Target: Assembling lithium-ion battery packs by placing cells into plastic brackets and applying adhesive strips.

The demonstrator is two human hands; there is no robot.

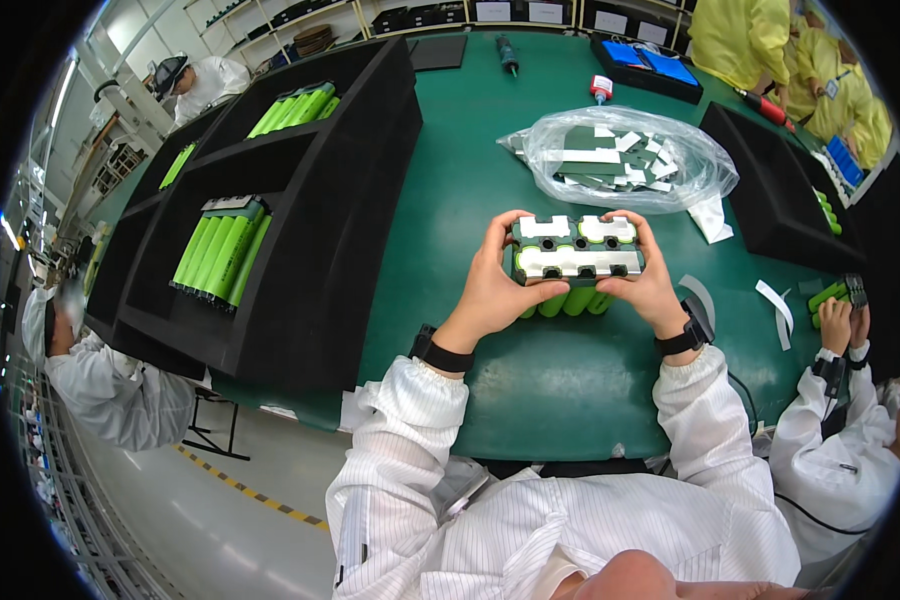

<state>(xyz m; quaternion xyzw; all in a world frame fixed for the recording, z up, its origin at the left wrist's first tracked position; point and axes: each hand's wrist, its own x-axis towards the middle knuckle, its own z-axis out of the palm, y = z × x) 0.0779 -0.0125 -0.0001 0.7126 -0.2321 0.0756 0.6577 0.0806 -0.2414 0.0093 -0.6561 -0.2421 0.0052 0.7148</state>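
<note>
Both my hands hold a battery pack [577, 262] upright over the green table, one at each side. Its green cylindrical cells show below a black end holder, and pale metal strips with white patches cover the top. My left hand [495, 287] wraps the left side, thumb along the near edge. On the right side my right hand [654, 287] grips the same way, its thumb near the left one. Each wrist wears a black band. The fingertips behind the pack are partly hidden.
A clear plastic bag [705, 165] of dark green and white pieces lies beyond the pack. Black foam trays with green packs [220, 250] stand at left; another black tray [770, 200] is at right. Curled white strips [775, 312] lie near a co-worker's hands [843, 328] holding green cells.
</note>
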